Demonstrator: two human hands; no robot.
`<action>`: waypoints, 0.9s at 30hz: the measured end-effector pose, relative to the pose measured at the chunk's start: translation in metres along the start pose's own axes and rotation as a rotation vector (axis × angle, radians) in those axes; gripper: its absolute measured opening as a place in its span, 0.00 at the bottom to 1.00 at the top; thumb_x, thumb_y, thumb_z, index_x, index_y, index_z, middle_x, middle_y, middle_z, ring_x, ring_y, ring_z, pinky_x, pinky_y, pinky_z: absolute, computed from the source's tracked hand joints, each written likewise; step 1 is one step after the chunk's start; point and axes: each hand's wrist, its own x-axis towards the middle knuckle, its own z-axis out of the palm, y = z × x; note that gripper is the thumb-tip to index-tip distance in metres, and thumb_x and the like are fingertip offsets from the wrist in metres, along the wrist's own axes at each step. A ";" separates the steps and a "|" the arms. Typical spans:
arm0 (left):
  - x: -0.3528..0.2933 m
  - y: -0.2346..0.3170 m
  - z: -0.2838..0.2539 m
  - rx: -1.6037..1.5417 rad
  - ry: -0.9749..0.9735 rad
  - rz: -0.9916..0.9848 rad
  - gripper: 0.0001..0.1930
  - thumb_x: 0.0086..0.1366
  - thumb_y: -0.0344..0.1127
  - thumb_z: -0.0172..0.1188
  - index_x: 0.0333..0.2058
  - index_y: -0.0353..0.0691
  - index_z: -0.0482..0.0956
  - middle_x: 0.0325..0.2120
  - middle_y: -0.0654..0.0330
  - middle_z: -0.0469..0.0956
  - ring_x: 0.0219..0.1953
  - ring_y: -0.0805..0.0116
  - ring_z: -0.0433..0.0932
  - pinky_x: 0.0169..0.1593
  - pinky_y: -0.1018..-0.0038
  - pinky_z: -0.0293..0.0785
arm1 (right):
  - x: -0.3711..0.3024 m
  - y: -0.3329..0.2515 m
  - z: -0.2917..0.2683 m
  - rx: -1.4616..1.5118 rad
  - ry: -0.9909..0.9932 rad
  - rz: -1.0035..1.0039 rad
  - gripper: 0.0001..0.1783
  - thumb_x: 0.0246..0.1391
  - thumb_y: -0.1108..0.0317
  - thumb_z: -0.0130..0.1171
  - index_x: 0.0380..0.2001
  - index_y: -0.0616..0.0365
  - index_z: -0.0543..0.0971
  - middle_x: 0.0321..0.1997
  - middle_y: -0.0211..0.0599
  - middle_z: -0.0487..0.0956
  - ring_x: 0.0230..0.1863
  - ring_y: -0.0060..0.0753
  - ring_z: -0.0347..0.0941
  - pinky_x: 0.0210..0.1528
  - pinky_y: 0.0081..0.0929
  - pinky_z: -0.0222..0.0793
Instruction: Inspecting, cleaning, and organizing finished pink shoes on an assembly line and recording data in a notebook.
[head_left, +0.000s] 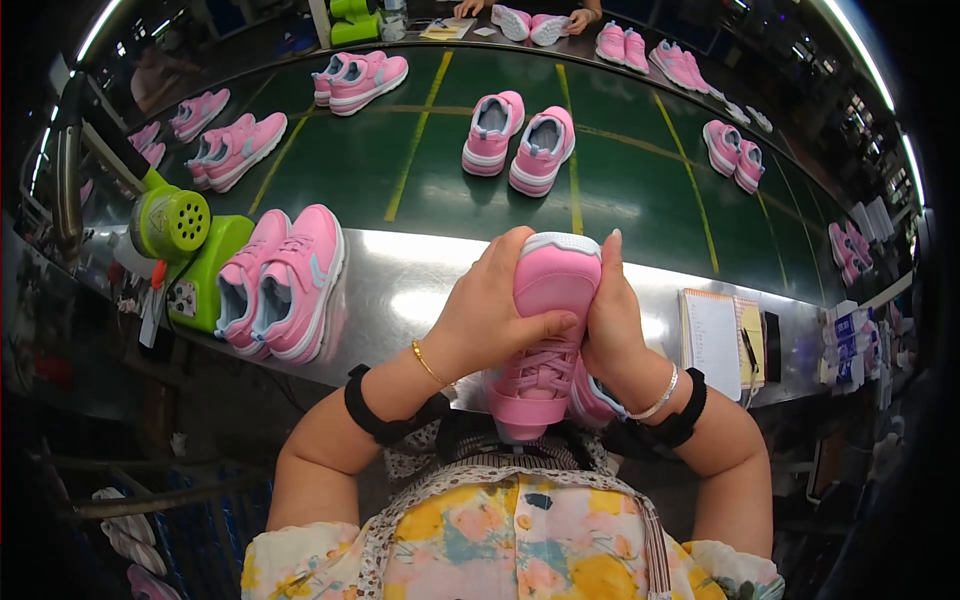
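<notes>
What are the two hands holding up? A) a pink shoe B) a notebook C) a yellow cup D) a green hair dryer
A: the left hand and the right hand both clasp one pink shoe from either side, toe pointing away over the metal table edge, while the green tool and the notebook lie untouched.

The steel desk [420, 290] runs along the near edge of the green belt [620, 190]. On the desk: a pink shoe pair [283, 283] left, a notepad [712, 342] right. More pink pairs [518, 135] ride the belt beyond.
</notes>
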 end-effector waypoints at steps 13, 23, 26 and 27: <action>-0.001 -0.065 0.005 -0.953 -0.238 -0.304 0.39 0.60 0.50 0.58 0.63 0.44 0.49 0.56 0.58 0.61 0.58 0.69 0.60 0.59 0.72 0.59 | 0.017 0.002 -0.031 -0.244 -0.112 0.022 0.30 0.64 0.45 0.33 0.53 0.62 0.65 0.53 0.42 0.69 0.56 0.32 0.63 0.58 0.28 0.57; -0.004 -0.099 0.018 -1.025 -0.066 -0.471 0.35 0.64 0.51 0.52 0.62 0.43 0.49 0.52 0.59 0.65 0.51 0.71 0.68 0.51 0.73 0.69 | -0.023 0.016 -0.141 -0.698 0.026 0.142 0.47 0.47 0.53 0.63 0.63 0.60 0.52 0.62 0.51 0.58 0.62 0.44 0.56 0.59 0.34 0.57; -0.009 -0.114 0.044 -1.260 0.028 -0.611 0.26 0.69 0.41 0.45 0.60 0.39 0.51 0.48 0.54 0.68 0.47 0.66 0.72 0.48 0.71 0.72 | -0.034 0.040 -0.152 -0.593 -0.079 0.250 0.40 0.52 0.58 0.59 0.63 0.59 0.53 0.57 0.48 0.65 0.55 0.38 0.65 0.55 0.30 0.62; -0.013 -0.119 0.054 -1.090 0.055 -0.626 0.25 0.69 0.41 0.44 0.59 0.35 0.54 0.49 0.51 0.68 0.49 0.63 0.71 0.52 0.69 0.69 | -0.037 0.048 -0.152 -0.583 -0.084 0.255 0.37 0.55 0.59 0.57 0.63 0.59 0.53 0.55 0.47 0.67 0.52 0.36 0.68 0.53 0.29 0.63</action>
